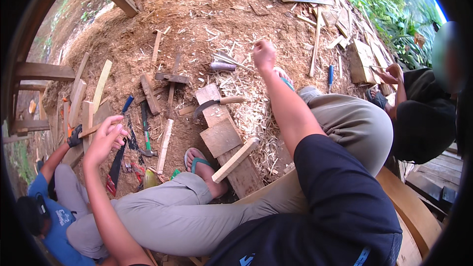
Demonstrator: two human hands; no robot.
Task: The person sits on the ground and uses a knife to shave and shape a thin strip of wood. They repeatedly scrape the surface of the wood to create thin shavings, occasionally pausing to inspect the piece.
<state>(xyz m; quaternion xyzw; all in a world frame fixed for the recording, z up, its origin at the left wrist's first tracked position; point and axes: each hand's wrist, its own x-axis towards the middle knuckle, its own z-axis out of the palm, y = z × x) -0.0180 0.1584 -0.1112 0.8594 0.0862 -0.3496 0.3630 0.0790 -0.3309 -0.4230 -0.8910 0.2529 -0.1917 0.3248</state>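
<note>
- Holds left hand (102, 142) at left, fingers loosely bent beside thin stick (90, 131); cannot tell whether clamped on it.
- Holds right hand (264, 56) curled, far centre; cannot tell whether empty.
- Has curved knife (230, 100) lying on wood block (215, 116), centre, square stick (236, 161) nearer.
- Seems between carving strokes; to cut, needs knife gripped.

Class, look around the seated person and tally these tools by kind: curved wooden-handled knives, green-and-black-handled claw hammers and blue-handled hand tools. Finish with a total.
Curved wooden-handled knife: 1
Green-and-black-handled claw hammer: 1
Blue-handled hand tools: 2
Total: 4
</note>
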